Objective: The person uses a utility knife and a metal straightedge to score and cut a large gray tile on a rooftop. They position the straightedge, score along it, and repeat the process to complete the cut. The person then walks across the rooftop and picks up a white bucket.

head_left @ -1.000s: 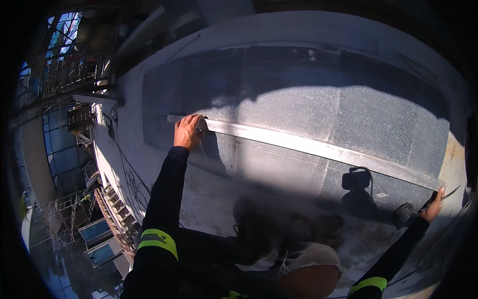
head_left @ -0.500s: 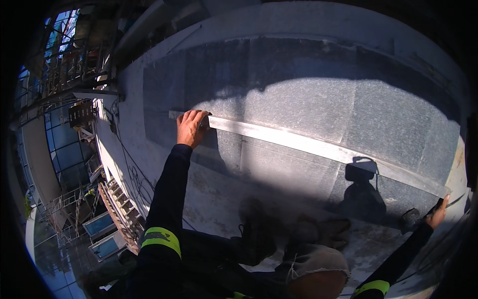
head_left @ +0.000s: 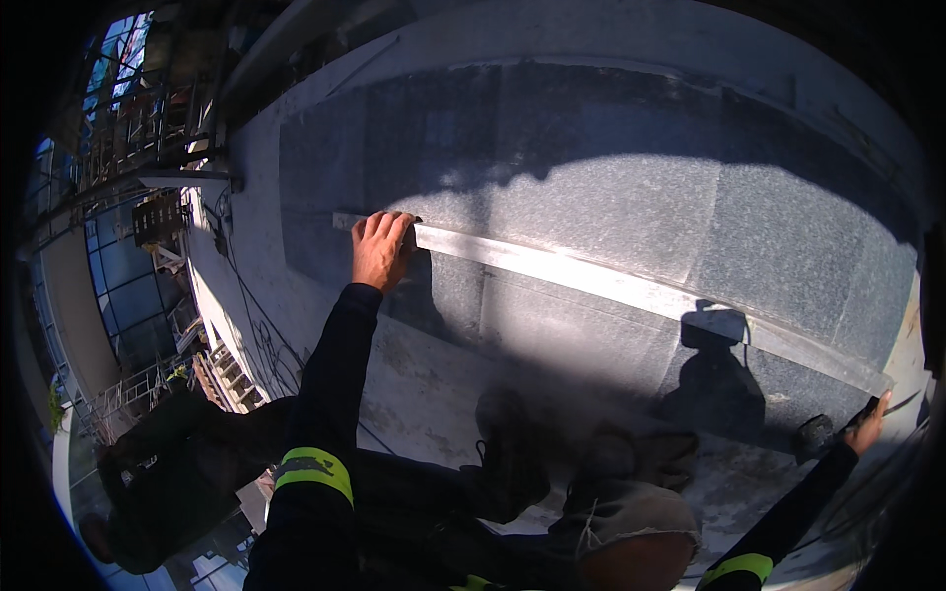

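The long metal straightedge (head_left: 631, 291) lies flat across the grey stone slabs (head_left: 611, 187), running from our left hand (head_left: 380, 250) out to our right hand (head_left: 867, 426), so both hands mark its two ends. Our left hand rests on top of the near end, fingers (head_left: 386, 229) laid together and curled over the bar's far edge, palm pressing it down against the stone. Our left sleeve (head_left: 330, 394) is dark, with a yellow reflective band (head_left: 313, 467) around the upper arm.

Our right hand sits at the far right, just below the other end of the straightedge, closed around a thin dark tool (head_left: 859, 419); we cannot tell what kind of tool it is, nor exactly how the fingers grip it, since the hand is small and close to the picture's rim. Just left of this hand a small dark round object (head_left: 814, 433) sits on the surface, close to the tool. Our right sleeve also carries a yellow band (head_left: 737, 567).

Between our two arms, below the bar, our dark boots (head_left: 512, 453) rest on dusty concrete (head_left: 424, 374), and a torn trouser knee (head_left: 621, 517) shows at the lower edge. A sharp shadow of a head and shoulders (head_left: 717, 369) falls across the slabs, nearer the right hand. Beyond our left arm, the edge drops away to scaffolding (head_left: 128, 128) and glass building fronts (head_left: 118, 286) below.
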`<state>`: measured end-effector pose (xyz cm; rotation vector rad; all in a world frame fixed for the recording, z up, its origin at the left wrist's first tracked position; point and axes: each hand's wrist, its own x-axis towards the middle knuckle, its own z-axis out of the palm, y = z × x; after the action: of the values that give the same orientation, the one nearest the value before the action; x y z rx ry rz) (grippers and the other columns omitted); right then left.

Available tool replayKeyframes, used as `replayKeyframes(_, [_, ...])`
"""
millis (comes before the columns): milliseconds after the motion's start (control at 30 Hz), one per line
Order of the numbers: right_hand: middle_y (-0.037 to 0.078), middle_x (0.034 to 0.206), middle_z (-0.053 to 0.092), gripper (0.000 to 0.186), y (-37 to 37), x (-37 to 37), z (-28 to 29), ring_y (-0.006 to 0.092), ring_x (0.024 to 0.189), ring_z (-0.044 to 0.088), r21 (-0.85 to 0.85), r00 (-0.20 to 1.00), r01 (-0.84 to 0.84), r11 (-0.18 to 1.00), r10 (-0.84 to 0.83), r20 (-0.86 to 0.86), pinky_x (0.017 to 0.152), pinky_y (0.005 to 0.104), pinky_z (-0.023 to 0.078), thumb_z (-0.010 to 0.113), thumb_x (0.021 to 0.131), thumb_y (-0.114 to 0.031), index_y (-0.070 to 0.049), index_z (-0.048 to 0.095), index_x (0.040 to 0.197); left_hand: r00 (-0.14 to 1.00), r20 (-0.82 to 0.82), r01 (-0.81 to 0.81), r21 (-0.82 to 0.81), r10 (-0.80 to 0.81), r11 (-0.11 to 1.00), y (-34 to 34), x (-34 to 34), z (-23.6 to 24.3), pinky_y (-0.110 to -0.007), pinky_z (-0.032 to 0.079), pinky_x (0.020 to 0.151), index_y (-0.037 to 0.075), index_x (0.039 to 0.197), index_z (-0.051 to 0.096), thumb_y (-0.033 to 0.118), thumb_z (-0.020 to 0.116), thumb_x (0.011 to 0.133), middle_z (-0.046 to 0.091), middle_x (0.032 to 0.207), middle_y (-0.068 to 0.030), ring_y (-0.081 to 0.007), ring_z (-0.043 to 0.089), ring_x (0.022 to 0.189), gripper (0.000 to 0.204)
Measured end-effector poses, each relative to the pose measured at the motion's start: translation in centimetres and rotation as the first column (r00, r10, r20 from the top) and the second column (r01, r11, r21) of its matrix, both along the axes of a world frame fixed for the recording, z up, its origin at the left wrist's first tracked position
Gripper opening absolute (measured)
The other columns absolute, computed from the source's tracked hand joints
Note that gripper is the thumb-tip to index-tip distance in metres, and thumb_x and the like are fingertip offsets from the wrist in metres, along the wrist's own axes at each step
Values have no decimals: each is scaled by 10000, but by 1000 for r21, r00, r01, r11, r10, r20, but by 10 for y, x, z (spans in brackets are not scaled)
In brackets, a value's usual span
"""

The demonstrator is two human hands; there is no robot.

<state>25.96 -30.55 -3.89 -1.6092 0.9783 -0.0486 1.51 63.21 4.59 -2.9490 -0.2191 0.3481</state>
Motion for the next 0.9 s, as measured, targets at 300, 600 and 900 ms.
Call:
replayKeyframes(300, [158, 1489, 551, 783, 1, 0, -3, 268, 1312, 553, 7, 999, 31, 1000, -31, 38, 1114, 378, 424, 648, 1016, -539, 37, 493, 1523, 1000, -8, 4, 13, -4, 1000, 1, -4, -5, -537, 357, 1118, 160, 1350, 569, 176, 771, 823, 607, 1350, -66, -320, 516, 1327, 564])
replayKeyframes(600, [129, 1412, 601, 743, -7, 0, -7, 240, 1240, 593, 46, 998, 56, 997, -56, -2, 1063, 354, 467, 672, 1010, -518, 27, 531, 1494, 1000, 1, 16, 8, -16, 1000, -2, -6, -5, -540, 361, 1117, 140, 1366, 548, 169, 755, 844, 601, 1362, -100, -338, 516, 1334, 562])
replayKeyframes(900, [125, 1385, 619, 727, -23, -5, -18, 240, 1228, 603, 176, 998, 47, 983, -51, 20, 1069, 364, 471, 657, 1021, -514, 47, 545, 1469, 999, 31, 29, 1, -29, 1000, 1, -7, -7, -534, 373, 1113, 136, 1381, 538, 147, 742, 850, 587, 1382, -116, -346, 516, 1338, 569])
